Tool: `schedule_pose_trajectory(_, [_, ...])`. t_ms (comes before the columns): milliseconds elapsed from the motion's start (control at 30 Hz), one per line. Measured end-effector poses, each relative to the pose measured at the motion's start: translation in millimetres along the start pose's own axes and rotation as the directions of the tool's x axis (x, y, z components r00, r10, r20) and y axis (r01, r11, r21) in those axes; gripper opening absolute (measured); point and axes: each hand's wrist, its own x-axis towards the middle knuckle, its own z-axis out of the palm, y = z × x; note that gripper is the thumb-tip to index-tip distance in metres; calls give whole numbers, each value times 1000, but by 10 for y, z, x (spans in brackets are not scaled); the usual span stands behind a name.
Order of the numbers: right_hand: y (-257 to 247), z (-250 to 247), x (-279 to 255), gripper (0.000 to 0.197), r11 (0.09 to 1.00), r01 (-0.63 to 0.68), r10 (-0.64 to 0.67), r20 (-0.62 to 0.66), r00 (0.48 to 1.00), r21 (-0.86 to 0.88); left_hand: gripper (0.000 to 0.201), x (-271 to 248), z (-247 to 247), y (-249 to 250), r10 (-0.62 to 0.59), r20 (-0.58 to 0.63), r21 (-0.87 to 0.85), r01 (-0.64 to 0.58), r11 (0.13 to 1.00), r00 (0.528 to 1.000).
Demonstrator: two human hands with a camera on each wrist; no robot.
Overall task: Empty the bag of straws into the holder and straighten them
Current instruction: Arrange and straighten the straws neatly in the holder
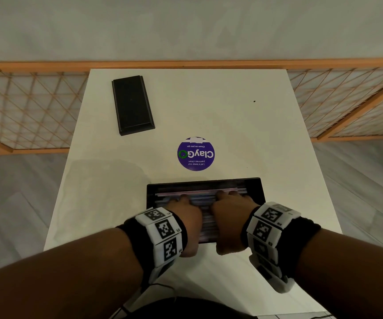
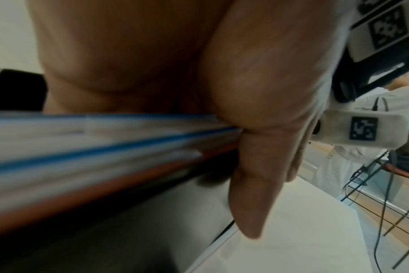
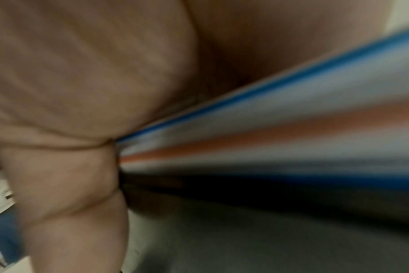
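Observation:
A black rectangular holder point(image 1: 256, 186) sits near the front of the white table, filled with white straws point(image 1: 205, 196) striped blue and red, lying left to right. My left hand point(image 1: 185, 212) and right hand point(image 1: 229, 209) lie palm down side by side on the straws, fingers stretched toward the far wall. In the left wrist view the palm point(image 2: 140, 55) presses the straws point(image 2: 105, 144) and the thumb point(image 2: 257, 184) hangs over the near wall. The right wrist view shows the same: palm point(image 3: 82, 73) on blurred straws point(image 3: 292, 114). A faint clear sheet point(image 1: 105, 178), perhaps the bag, lies left of the holder.
A black lid point(image 1: 132, 104) lies at the far left of the table point(image 1: 232, 111). A round purple sticker point(image 1: 195, 153) is in the middle. A wooden lattice rail point(image 1: 24, 100) runs behind the table, with grey floor on both sides.

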Motion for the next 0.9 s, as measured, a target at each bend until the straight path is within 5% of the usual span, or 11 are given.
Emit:
schedule_pose_trajectory(233, [-27,52,-17,28,997,4,-4,-1,1000,78,45,20,30,-25,11,15,-39,-11,999,1000])
schedule_pose_trajectory(733, [-41,87,-51,48,997,-54,57,-40,998,61,48,-76,10,-72,8,3,-78,-8,997,1000])
schedule_pose_trajectory(900, [-7,74,-85,51,989,-124,127,-32,991,87,75,-104,14,-42,-21,-55,19,23,1000,998])
